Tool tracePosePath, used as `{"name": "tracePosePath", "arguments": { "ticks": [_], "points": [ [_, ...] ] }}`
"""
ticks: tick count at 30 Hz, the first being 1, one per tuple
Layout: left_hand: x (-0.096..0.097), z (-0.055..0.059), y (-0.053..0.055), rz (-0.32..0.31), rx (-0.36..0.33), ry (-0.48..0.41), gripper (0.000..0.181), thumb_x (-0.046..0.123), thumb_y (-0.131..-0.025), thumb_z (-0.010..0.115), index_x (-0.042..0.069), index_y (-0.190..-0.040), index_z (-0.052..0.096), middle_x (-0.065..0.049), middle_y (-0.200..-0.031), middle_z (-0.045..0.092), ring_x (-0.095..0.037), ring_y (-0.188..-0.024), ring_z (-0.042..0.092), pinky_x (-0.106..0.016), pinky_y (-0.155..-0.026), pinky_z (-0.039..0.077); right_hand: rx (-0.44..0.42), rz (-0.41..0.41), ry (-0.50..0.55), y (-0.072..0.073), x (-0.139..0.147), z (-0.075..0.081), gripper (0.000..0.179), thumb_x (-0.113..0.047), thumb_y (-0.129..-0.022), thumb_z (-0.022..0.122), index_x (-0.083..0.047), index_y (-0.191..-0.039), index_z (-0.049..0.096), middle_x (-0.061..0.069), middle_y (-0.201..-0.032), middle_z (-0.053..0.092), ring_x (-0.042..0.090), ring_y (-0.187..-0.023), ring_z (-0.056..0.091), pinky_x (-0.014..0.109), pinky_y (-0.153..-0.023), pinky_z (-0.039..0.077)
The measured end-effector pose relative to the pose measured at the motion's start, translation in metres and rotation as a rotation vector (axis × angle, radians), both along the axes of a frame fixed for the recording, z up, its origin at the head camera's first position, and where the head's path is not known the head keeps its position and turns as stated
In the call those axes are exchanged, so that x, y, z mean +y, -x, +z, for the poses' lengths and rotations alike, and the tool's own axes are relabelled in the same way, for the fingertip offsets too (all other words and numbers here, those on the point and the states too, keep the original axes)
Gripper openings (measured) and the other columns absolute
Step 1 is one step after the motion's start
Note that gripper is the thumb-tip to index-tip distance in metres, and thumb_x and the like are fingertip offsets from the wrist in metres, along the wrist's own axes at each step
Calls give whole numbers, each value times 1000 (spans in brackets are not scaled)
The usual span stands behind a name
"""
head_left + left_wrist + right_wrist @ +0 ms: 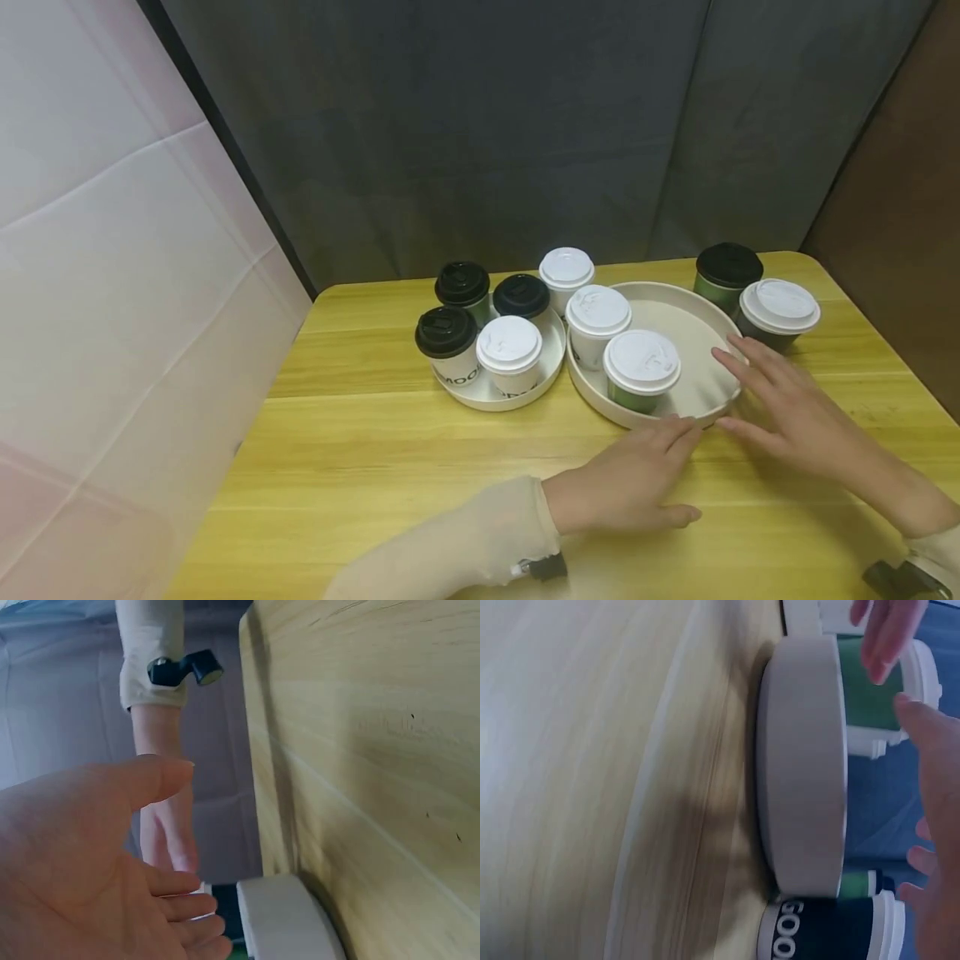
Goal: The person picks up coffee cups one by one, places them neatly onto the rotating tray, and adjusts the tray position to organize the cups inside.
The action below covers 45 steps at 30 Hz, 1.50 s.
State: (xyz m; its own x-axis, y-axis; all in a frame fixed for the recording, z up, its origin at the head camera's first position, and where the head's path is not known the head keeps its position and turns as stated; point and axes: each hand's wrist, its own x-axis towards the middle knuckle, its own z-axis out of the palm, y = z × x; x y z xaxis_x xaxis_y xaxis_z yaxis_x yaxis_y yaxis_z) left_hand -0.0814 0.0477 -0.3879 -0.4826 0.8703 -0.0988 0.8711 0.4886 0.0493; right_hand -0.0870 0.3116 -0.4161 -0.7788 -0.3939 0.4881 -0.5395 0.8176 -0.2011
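Note:
My left hand (633, 479) is at the front edge of a large round cream tray (697, 350), fingers extended; whether it touches the rim I cannot tell. By the tray's right side, my right hand (802, 412) has its fingers spread and nothing in its grasp. Two white-lidded paper cups stand in the tray's left part: a white one (588, 348) and a green one (633, 397). The right wrist view shows the tray's side wall (806, 765) and the green cup (866, 682) above it.
Left of the large tray, a smaller white round tray (495, 406) carries several lidded cups. A white-lidded cup (566, 271) stands behind, its base hidden. Right of the large tray are a black-lidded green cup (723, 279) and a white-lidded dark cup (776, 312). Dark cloth (487, 150) hangs behind the table.

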Motion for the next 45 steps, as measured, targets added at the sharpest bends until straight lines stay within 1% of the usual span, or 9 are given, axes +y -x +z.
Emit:
{"name": "tracePosePath", "arguments": {
  "ticks": [3,6,10,13,20,27,34,37,45],
  "points": [
    [8,-3,-1,1,12,19,89,63,-94,49,10,-159,16,-5,-167,17,-19,-155,18,-30,-126,20,-4,6,-37,0,4,-3,77,-38,-85,74,-19,-152,40,10,-163,29,24,-154,19,40,-129,7],
    [15,-6,-2,18,32,50,91,65,-94,48,12,-159,13,-5,-168,11,-19,-156,13,-31,-127,21,-19,3,-80,-1,8,-6,74,-38,-87,71,-22,-152,40,9,-164,26,19,-157,10,41,-129,1],
    [22,-12,-4,49,56,107,94,68,-92,46,13,-160,9,-6,-169,5,-21,-157,8,-31,-127,19,-37,-4,-147,-1,12,-10,72,-38,-88,69,-25,-152,39,9,-165,26,13,-157,2,36,-128,-6],
    [25,-15,-5,63,65,132,97,69,-91,47,13,-160,9,-7,-169,6,-22,-157,8,-31,-127,17,-37,4,-181,-1,15,-13,72,-39,-88,69,-25,-152,39,9,-164,27,12,-157,0,32,-128,-8],
    [27,-16,-8,70,89,164,99,71,-90,48,13,-160,8,-7,-168,8,-22,-157,8,-31,-128,16,-39,10,-188,0,20,-19,74,-41,-88,68,-24,-154,37,9,-164,27,13,-157,3,29,-127,-9],
    [23,-16,-9,58,100,171,99,71,-90,48,14,-160,8,-8,-168,8,-23,-157,9,-31,-127,17,-37,11,-177,-1,18,-19,76,-42,-87,69,-24,-153,38,7,-164,28,6,-156,-1,27,-126,-10],
    [16,-18,-6,45,59,157,101,70,-90,49,17,-160,-1,-7,-169,2,-23,-157,3,-32,-128,13,-63,-2,-154,-2,16,-20,78,-41,-86,72,-25,-154,37,5,-165,27,19,-156,13,28,-127,-9],
    [12,-18,-5,40,53,153,103,70,-89,51,19,-160,-3,-7,-169,1,-23,-157,3,-33,-128,12,-66,-6,-154,-2,14,-19,79,-41,-85,73,-25,-154,37,5,-165,27,21,-156,14,28,-127,-9],
    [0,-17,-4,42,64,130,102,68,-87,57,19,-160,4,-7,-168,7,-24,-157,9,-35,-128,13,-59,10,-152,-2,8,-20,81,-40,-83,75,-25,-153,38,7,-163,31,22,-155,17,27,-127,-7]
  ]
}}
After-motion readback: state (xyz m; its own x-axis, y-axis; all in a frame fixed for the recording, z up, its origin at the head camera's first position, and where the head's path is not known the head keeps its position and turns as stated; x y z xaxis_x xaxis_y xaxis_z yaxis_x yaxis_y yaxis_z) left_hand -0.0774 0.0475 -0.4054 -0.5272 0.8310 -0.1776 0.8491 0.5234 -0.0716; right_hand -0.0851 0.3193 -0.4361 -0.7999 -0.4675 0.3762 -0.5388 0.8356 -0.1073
